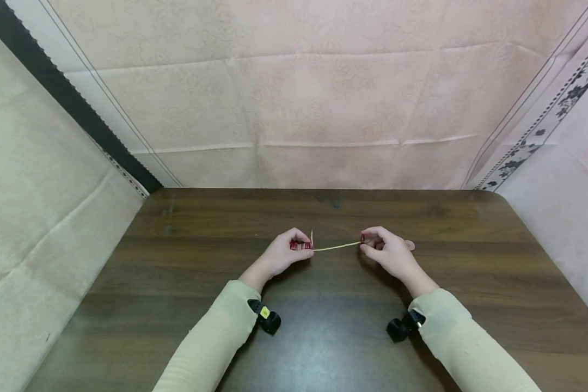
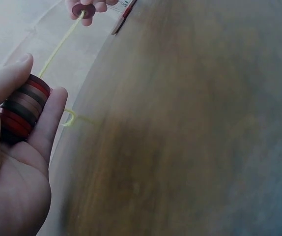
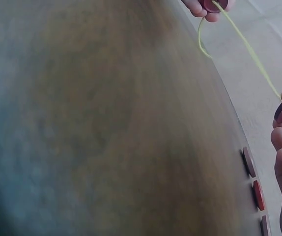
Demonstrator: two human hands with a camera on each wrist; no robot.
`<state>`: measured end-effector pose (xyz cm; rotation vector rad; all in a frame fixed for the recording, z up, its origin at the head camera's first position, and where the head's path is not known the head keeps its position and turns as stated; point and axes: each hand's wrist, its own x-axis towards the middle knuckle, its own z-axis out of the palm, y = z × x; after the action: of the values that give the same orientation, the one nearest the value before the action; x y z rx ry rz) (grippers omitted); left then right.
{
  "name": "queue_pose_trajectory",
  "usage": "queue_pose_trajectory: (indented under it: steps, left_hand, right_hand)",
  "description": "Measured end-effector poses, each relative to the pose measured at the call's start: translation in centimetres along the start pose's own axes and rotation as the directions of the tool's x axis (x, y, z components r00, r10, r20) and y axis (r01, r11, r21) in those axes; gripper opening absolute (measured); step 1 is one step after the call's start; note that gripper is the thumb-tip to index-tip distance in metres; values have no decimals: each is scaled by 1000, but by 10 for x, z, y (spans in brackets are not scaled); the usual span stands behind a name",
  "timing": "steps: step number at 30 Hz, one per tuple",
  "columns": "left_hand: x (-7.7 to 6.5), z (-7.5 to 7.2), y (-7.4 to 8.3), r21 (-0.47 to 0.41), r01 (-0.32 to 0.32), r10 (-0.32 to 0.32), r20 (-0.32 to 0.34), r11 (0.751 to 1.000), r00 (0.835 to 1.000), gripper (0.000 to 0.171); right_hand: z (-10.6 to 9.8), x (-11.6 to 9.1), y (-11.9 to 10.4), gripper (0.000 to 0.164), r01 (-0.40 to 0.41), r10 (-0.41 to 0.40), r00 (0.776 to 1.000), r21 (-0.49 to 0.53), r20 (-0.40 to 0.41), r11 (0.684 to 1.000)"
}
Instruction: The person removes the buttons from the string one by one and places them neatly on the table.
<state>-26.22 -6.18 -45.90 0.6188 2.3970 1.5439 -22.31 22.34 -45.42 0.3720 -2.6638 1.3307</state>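
Between thumb and fingers, my left hand (image 1: 284, 253) holds a stack of red, pink and black button-like discs (image 2: 25, 108). A yellow string (image 1: 337, 246) comes out of the stack and runs taut across to the right hand. Its loose short end (image 2: 70, 118) curls beside the left fingertips. My right hand (image 1: 389, 253) pinches a dark red disc (image 3: 280, 112) on edge between thumb and fingertips, with the string meeting it there. Both hands are raised over the wooden table, facing each other. The right palm is partly out of frame in the right wrist view.
Beyond the right hand, a pink disc (image 1: 410, 245) lies on the table (image 1: 323, 337). In the right wrist view a red disc (image 3: 258, 195) lies in a row with others near the far edge. Patterned cloth (image 1: 299, 109) hangs behind the table.
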Motion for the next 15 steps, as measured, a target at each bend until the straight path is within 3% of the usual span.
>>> queue_pose_trajectory:
  steps: [15]
  left_hand:
    - [0, 1, 0, -14, -8, 9, 6, 1000, 1000, 24]
  right_hand:
    - [-17, -6, 12, 30, -57, 56, 998, -84, -20, 995]
